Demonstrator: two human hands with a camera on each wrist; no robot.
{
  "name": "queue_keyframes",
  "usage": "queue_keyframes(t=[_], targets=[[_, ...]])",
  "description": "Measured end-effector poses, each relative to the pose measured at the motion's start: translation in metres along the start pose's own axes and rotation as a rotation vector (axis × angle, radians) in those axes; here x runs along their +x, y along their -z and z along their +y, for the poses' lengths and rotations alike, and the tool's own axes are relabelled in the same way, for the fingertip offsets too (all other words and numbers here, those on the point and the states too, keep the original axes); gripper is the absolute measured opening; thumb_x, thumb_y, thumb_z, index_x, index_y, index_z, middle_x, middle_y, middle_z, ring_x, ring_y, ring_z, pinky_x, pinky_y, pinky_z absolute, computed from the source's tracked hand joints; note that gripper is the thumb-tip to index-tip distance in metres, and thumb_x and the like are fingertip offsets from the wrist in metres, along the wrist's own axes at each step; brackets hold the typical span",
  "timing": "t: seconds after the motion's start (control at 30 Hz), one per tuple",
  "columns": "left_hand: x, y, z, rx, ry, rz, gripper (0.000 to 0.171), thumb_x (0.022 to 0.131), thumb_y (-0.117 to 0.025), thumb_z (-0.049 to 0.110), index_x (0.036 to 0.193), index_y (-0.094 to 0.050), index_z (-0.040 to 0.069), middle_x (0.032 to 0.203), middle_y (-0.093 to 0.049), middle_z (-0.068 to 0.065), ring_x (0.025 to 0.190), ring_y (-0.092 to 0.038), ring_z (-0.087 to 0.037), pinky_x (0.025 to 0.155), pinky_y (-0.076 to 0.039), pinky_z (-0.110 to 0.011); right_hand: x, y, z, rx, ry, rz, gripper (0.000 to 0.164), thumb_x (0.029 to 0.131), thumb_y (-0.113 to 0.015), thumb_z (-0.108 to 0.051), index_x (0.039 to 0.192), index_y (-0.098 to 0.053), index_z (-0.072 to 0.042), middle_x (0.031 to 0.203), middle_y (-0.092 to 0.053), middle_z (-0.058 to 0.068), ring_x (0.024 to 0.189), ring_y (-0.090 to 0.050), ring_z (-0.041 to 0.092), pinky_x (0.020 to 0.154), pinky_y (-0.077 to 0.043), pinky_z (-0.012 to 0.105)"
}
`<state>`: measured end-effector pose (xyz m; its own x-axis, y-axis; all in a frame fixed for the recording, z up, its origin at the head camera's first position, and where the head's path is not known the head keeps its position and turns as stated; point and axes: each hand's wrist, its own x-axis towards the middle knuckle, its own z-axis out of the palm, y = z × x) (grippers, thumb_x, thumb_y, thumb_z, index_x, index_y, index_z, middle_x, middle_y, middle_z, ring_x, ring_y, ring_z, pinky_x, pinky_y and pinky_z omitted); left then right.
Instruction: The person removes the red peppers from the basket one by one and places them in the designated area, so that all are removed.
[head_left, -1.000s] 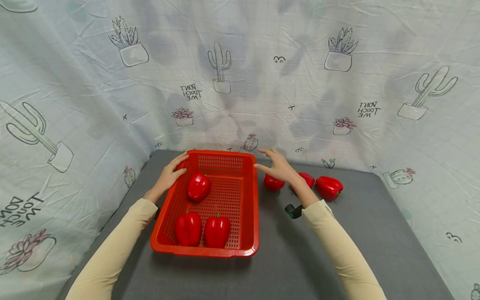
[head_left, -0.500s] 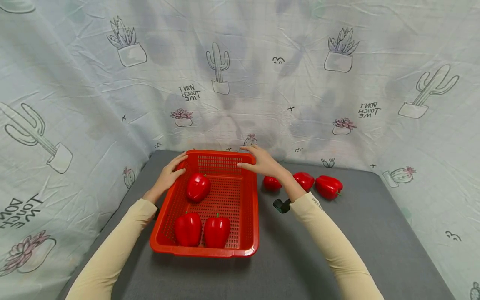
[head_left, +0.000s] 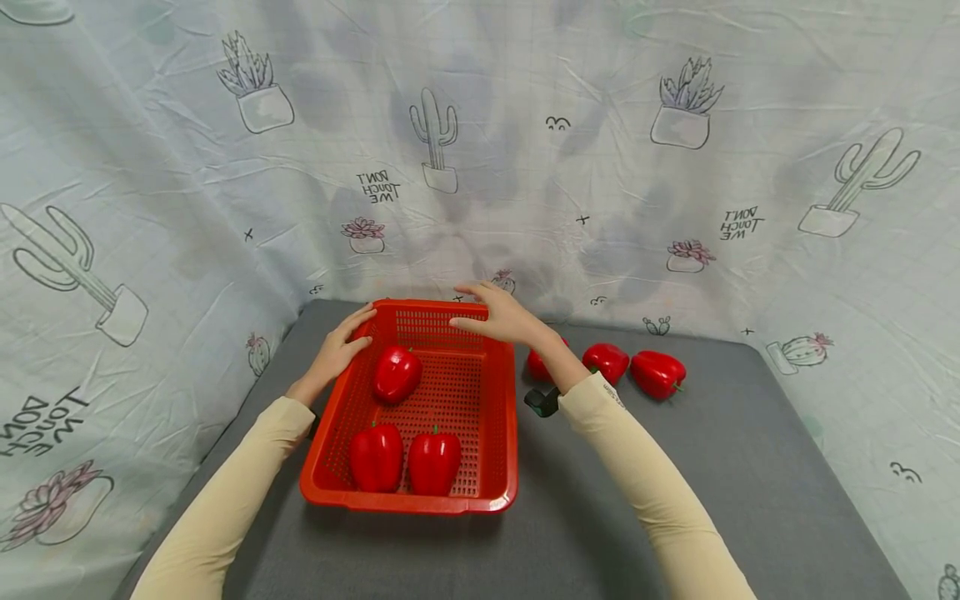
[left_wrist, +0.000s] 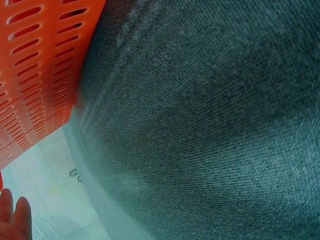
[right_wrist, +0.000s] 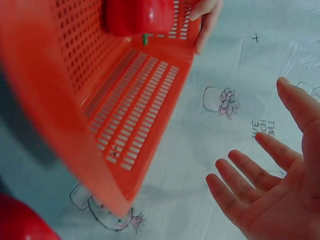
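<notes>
A red-orange perforated plastic basket stands on the grey table with three red bell peppers inside: one pepper farther back, another pepper at the near left, and a third pepper beside it. My left hand lies at the basket's far left corner, fingertips and thumb at the rim. In the left wrist view its fingers look straight. Over the far right corner hovers my right hand, fingers spread and holding nothing. The right wrist view shows that palm apart from the basket wall.
Right of the basket lie three more red bell peppers: one pepper partly hidden by my right wrist, a middle pepper and an outer pepper. A pale curtain with cactus drawings hangs behind the grey table.
My right hand has moved left, from beside the basket's right rim to over its far right corner. My left hand, the basket and the peppers have stayed in place.
</notes>
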<state>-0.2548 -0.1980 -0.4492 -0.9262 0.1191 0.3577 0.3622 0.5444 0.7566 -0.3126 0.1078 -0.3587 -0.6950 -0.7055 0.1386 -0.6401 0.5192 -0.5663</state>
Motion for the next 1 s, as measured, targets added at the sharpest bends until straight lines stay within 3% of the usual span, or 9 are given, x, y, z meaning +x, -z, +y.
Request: queue_keyframes(t=[0.33, 0.6, 0.73, 0.9, 1.0], targets=[[0.002, 0.0, -0.006, 0.001, -0.032, 0.01, 0.046, 0.089, -0.051, -0.004, 0.134, -0.041, -0.011, 0.144, -0.032, -0.027, 0.131, -0.029, -0.045, 0.102, -0.023, -0.061, 0.019, -0.017, -0.015, -0.029, 0.04, -0.016, 0.064, 0.087, -0.059, -0.044, 0.141, -0.04, -0.017, 0.141, -0.041, 0.006, 0.127, -0.041, 0.022, 0.102, -0.037, 0.041], [0.002, 0.0, -0.009, -0.003, -0.04, 0.007, 0.046, 0.09, -0.05, -0.003, 0.134, -0.041, -0.01, 0.144, -0.032, -0.027, 0.131, -0.029, -0.045, 0.103, -0.023, -0.06, 0.031, -0.037, -0.017, -0.028, 0.024, -0.031, 0.064, 0.087, -0.06, -0.044, 0.142, -0.039, -0.018, 0.144, -0.037, 0.005, 0.131, -0.036, 0.02, 0.105, -0.034, 0.04], [0.005, -0.002, -0.022, -0.006, -0.032, 0.007, 0.046, 0.09, -0.05, -0.003, 0.135, -0.041, -0.009, 0.145, -0.031, -0.026, 0.132, -0.029, -0.045, 0.103, -0.023, -0.061, 0.035, -0.046, -0.017, -0.024, 0.021, -0.029, 0.067, 0.086, -0.061, -0.044, 0.142, -0.038, -0.015, 0.145, -0.037, 0.006, 0.132, -0.036, 0.02, 0.106, -0.033, 0.04], [0.01, -0.005, -0.046, 0.016, -0.019, 0.01, 0.048, 0.093, -0.051, 0.004, 0.139, -0.041, 0.0, 0.149, -0.03, -0.016, 0.134, -0.029, -0.039, 0.104, -0.024, -0.058, 0.039, -0.058, -0.017, -0.014, -0.001, -0.04, 0.069, 0.086, -0.062, -0.043, 0.143, -0.036, -0.014, 0.145, -0.036, 0.007, 0.133, -0.035, 0.022, 0.106, -0.033, 0.042], [0.01, -0.006, -0.051, 0.024, -0.022, 0.014, 0.048, 0.093, -0.052, 0.008, 0.139, -0.042, 0.004, 0.149, -0.031, -0.012, 0.135, -0.029, -0.036, 0.104, -0.025, -0.057, 0.042, -0.065, -0.017, -0.005, -0.016, -0.051, 0.071, 0.086, -0.062, -0.044, 0.144, -0.034, -0.015, 0.145, -0.035, 0.007, 0.132, -0.035, 0.022, 0.106, -0.034, 0.042]])
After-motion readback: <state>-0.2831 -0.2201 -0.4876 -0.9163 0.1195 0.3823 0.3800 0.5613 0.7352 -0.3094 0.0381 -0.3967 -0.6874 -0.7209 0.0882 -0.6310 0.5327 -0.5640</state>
